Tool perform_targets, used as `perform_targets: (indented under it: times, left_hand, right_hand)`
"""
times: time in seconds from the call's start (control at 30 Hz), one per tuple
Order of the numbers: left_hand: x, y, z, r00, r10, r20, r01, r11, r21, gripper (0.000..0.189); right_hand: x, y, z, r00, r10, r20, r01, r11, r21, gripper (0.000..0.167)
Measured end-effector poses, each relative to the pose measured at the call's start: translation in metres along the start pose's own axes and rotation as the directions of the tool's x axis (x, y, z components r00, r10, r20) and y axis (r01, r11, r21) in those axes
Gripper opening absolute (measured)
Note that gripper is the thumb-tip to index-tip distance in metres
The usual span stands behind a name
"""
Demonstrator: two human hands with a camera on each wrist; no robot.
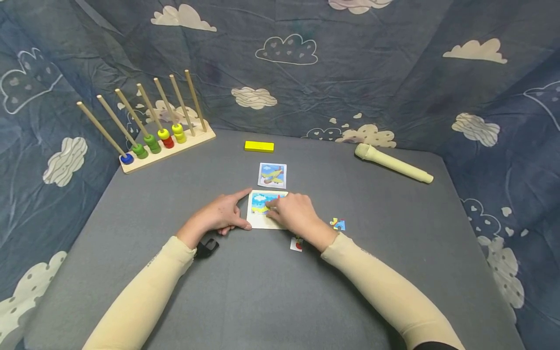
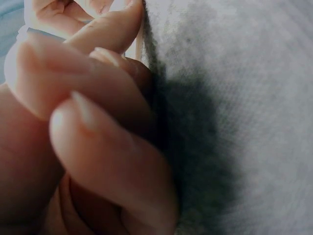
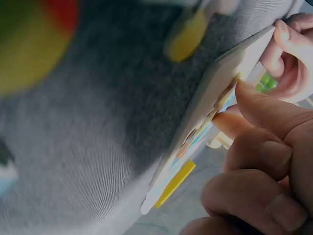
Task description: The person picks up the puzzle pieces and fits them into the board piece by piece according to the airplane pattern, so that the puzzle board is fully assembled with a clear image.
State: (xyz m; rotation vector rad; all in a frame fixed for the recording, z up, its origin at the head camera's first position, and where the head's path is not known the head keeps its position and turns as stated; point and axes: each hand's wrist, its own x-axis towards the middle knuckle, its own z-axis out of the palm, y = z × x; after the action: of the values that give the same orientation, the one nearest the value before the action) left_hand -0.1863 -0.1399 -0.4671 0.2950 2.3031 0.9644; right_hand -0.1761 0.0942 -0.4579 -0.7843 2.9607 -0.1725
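A white-framed jigsaw puzzle board lies on the table with a blue and yellow picture in it. My left hand is at its left side, forefinger stretched to the far corner and thumb at the near corner; the other fingers curl under. With thumb and forefinger my right hand pinches a puzzle piece down at the picture, covering the board's right part. A picture card of a yellow airplane lies just beyond the board. Loose puzzle pieces lie to the right, and a small white piece with a red print lies below the right wrist.
At the back left stands a wooden peg rack with coloured rings on several pegs. A yellow block lies behind the card. Toward the back right lies a cream microphone-shaped object. Cloud-patterned cloth hangs around the table.
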Motion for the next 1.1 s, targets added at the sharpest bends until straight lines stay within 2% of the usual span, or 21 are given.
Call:
perform_targets:
  times: [0.17, 0.57, 0.67, 0.87, 1.0, 1.1]
  left_hand:
    - [0.0, 0.001, 0.001, 1.0, -0.006, 0.006, 0.006, 1.0, -0.001, 0.111]
    - [0.0, -0.001, 0.0, 1.0, 0.014, 0.004, -0.014, 1.0, -0.011, 0.111]
    - [0.0, -0.001, 0.0, 1.0, 0.021, 0.003, -0.021, 1.0, -0.013, 0.111]
    - [0.001, -0.001, 0.0, 1.0, 0.016, 0.01, -0.016, 0.999, -0.03, 0.113]
    - [0.001, -0.003, 0.0, 1.0, 0.029, 0.011, -0.029, 0.999, -0.037, 0.113]
    - [0.002, -0.004, 0.0, 0.999, 0.03, 0.01, -0.03, 0.999, -0.033, 0.113]
  right_hand:
    - [0.001, 0.004, 0.003, 0.998, 0.057, -0.017, -0.056, 0.995, 0.08, 0.031]
    - [0.004, 0.009, 0.004, 0.998, 0.067, -0.002, -0.066, 0.984, 0.167, 0.034]
    - [0.004, 0.012, -0.001, 0.998, 0.067, -0.001, -0.066, 0.974, 0.215, 0.035]
    - [-0.011, 0.035, -0.032, 0.99, 0.138, -0.023, -0.119, 0.917, 0.381, 0.039]
    - [-0.035, 0.059, -0.051, 0.977, 0.208, -0.046, -0.162, 0.867, 0.471, 0.039]
    - [-0.055, 0.078, -0.056, 0.965, 0.256, -0.047, -0.201, 0.847, 0.493, 0.039]
